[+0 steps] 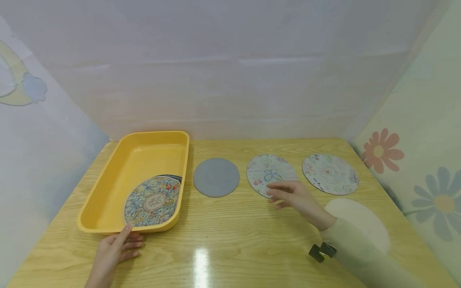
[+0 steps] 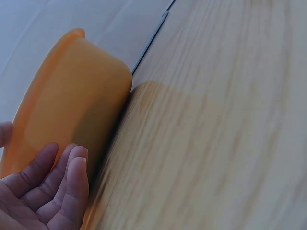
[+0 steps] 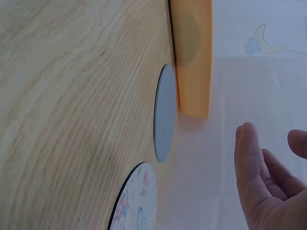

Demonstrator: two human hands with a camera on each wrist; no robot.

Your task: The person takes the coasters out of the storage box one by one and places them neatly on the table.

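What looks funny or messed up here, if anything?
Nothing looks spilled or broken. One small oddity: the patterned disc is crowded into the yellow tray's near right corner, and a dark edge peeks out beyond it, so that bit looks uneven.

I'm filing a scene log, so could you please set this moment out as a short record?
container: yellow tray, left side of wooden table
in tray: ornate round mat
row beside tray: plain grey mat, butterfly mat, doodled mat
near right: pale disc, partly behind sleeve
left hand: thumb at tray's near rim
right hand: raised near butterfly mat, holding nothing
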